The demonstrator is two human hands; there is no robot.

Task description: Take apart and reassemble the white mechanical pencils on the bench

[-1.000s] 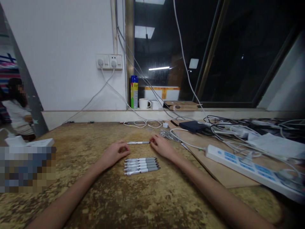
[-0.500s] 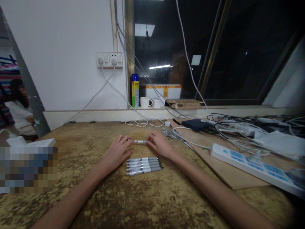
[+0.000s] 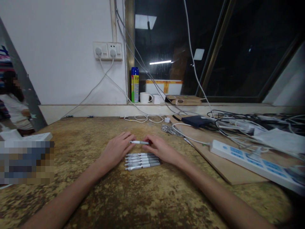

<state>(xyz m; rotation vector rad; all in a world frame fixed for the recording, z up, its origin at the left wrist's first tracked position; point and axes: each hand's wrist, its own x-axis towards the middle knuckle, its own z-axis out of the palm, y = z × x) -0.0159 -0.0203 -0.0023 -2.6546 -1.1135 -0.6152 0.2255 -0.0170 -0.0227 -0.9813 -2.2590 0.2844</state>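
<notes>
A white and grey pen lies crosswise between my two hands, just beyond a row of pens. My left hand has its fingertips closed on the pen's left end. On the grey right end, the thumb and fingers of my right hand are pinched. Nearer to me, several similar pens with clear left ends and grey right ends lie side by side on the worn table. My right hand partly covers their right ends.
A white power strip rests on a brown board at the right, beside tangled cables. Crumpled clear plastic lies beyond my right hand. A spray can and a white mug stand on the sill. Another person is at far left.
The held pen has come nearer to the row of pens, and my right hand now overlaps the row's right ends. The whole view has shifted slightly.
</notes>
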